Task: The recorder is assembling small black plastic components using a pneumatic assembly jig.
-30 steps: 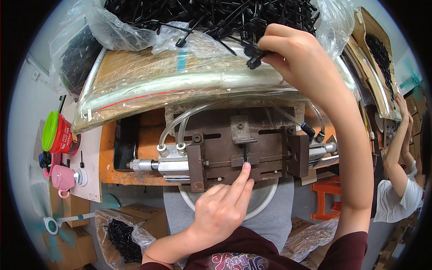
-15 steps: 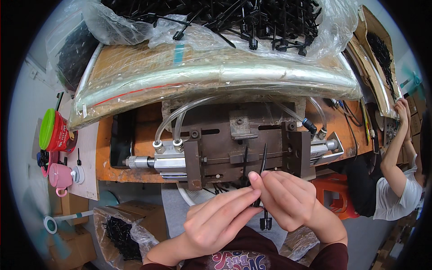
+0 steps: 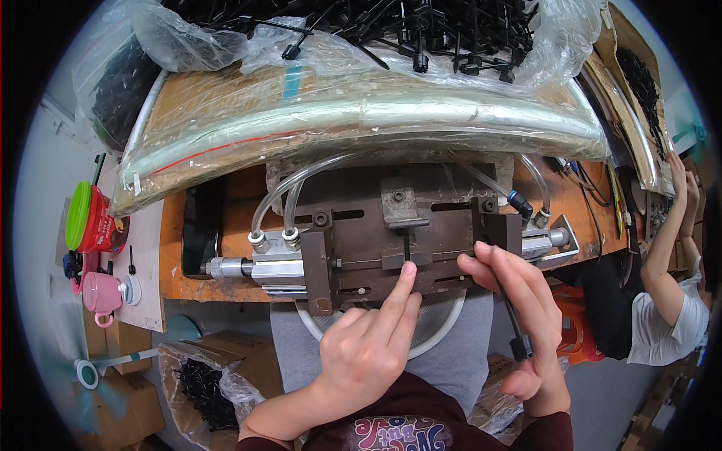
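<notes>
My left hand point(image 3: 368, 338) has its index finger stretched out. That fingertip touches the lower end of a thin black stem point(image 3: 408, 244) seated in the middle of a dark metal fixture point(image 3: 444, 237). No object shows in its other fingers, which are partly bent. Just right of the fixture's middle, my right hand point(image 3: 526, 319) holds a black strip with a blocky head point(image 3: 520, 346) across its fingers and palm. The upper end of that strip is hidden behind the fingers, and the thumb stands apart, lower down.
Pneumatic cylinders with clear hoses point(image 3: 278, 263) flank the fixture on the wooden bench. Behind it, a plastic-covered cardboard box point(image 3: 226, 113) bears many black parts. A round white-rimmed basket point(image 3: 444, 331) lies over my lap. A pink mug point(image 3: 101, 293) stands left; another person point(image 3: 665, 301) works at right.
My hands have parted. The left index finger has moved up to the stem in the fixture; the right hand has moved right, carrying the other black strip.
</notes>
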Tool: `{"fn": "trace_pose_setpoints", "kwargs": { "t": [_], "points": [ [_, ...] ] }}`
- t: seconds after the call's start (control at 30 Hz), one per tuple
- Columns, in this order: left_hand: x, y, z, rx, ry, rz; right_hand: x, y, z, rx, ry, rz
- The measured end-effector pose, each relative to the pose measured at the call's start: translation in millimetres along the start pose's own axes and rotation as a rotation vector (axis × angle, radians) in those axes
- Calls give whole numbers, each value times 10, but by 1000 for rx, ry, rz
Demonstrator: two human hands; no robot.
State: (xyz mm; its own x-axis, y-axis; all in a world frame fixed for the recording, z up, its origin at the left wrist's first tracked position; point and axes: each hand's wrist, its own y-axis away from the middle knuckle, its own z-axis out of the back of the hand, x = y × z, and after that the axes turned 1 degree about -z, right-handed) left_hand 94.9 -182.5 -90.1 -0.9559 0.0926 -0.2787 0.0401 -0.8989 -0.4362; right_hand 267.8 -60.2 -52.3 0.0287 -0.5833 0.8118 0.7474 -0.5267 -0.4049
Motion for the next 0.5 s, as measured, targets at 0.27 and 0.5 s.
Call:
{"fn": "trace_pose_setpoints", "kwargs": {
  "t": [0.27, 0.5],
  "points": [
    [-10, -107, 14, 33, 7, -17, -23, 152, -19, -6, -103, -54],
    [77, 2, 19, -33, -21, -53, 11, 233, -208, -28, 309, -25]
  ]
}}
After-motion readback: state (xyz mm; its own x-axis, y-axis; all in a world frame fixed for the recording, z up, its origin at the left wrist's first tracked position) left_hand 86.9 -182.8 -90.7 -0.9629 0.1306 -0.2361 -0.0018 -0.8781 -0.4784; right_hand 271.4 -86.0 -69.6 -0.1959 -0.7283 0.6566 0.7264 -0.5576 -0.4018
